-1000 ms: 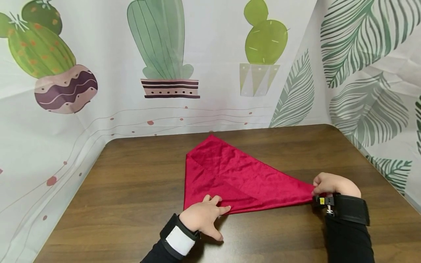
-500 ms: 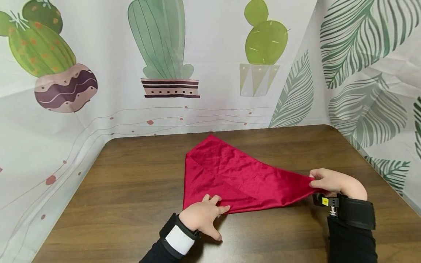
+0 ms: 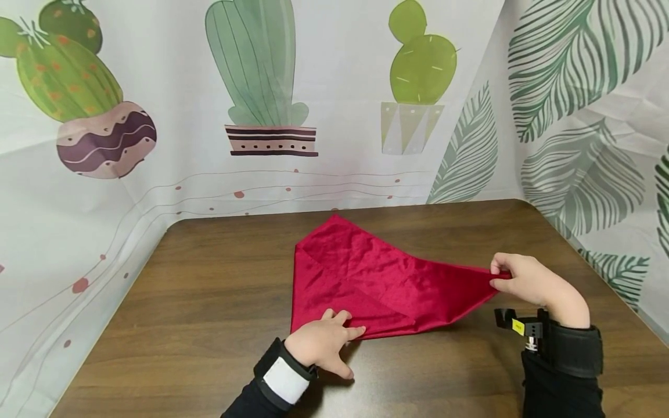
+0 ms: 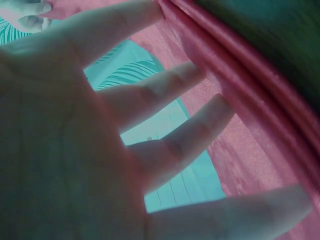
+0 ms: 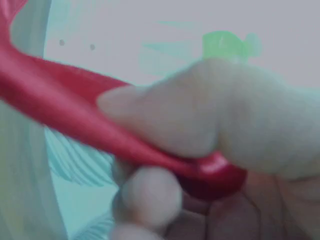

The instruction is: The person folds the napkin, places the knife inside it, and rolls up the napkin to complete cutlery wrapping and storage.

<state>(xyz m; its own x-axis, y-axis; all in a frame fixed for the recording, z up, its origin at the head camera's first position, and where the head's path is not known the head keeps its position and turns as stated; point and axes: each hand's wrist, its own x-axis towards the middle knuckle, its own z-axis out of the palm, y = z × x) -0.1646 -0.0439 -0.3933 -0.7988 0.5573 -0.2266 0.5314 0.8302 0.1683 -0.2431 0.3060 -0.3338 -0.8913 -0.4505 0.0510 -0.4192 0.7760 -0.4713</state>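
Now, the biggest thing in view: a white fabric backdrop printed with green cacti and fern leaves (image 3: 334, 87), wrapping round the back and both sides of the scene. Below it sits the dark brown wood-grain counter (image 3: 209, 302), rounded at its far corners.

Lying on the middle of that counter is the shiny red satin cloth (image 3: 366, 278), folded into a rough triangle, one point aimed at the backdrop, one at the near edge, one stretching off to the right. A folded-over flap shows along its left side. Most of it rests flat; the right point is up off the counter.

That raised point is in the right hand (image 3: 528, 281), which pinches it between thumb and fingers; the right wrist view shows the red tip (image 5: 210, 177) squeezed tight under the thumb. A black wrist strap with a small camera mount (image 3: 554, 342) sits behind it.

Over at the near corner, the left hand (image 3: 321, 342) lies with fingers spread and fairly straight, fingertips pressing on the cloth edge (image 4: 240, 115). It grips nothing. A black and white wrist cuff (image 3: 284, 377) follows it.
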